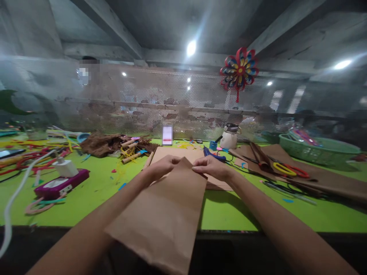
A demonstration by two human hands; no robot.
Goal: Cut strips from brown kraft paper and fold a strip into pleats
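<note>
A sheet of brown kraft paper (169, 214) slants toward me, its far end coming to a point and its near end hanging past the table edge. My left hand (164, 166) is closed at the left side of that point, with its fingertips partly behind the paper. On the right side, my right hand (210, 167) pinches the paper's edge between thumb and fingers. Beneath both hands lies a stack of brown sheets (220, 183) on the green table. Just beyond my right hand rests a blue glue gun (213, 153).
Scissors with yellow and red handles (291, 170) lie on brown paper (329, 181) at right, before a green basket (321, 151). A purple power strip (61, 183) with a white cable sits left. A phone (167, 135) and a white jar (229, 137) stand at the back.
</note>
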